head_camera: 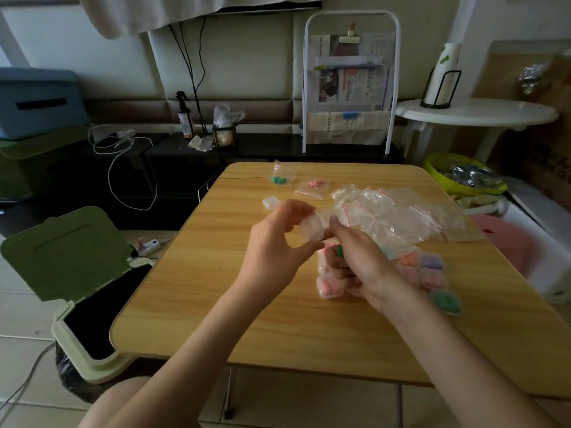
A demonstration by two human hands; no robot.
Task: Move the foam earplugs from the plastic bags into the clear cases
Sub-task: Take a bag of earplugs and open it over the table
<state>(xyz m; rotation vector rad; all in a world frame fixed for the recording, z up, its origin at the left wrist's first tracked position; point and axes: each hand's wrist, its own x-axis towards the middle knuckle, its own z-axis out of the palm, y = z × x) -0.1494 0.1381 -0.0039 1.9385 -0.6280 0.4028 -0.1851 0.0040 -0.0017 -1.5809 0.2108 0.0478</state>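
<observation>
The left hand (273, 242) pinches a clear case (312, 230) between thumb and fingers above the wooden table (216, 304). At its 3 o'clock, the right hand (361, 267) touches that case and curls round a green earplug (340, 250). Filled cases (432, 274) lie at 4 o'clock, the empty bags (398, 214) at 1, and bagged earplugs (279, 180) at 12.

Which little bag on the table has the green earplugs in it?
The small bag at the far edge of the table, furthest from both hands. Its earplugs are green; the bag beside it, just to the right, holds pink ones.
</observation>
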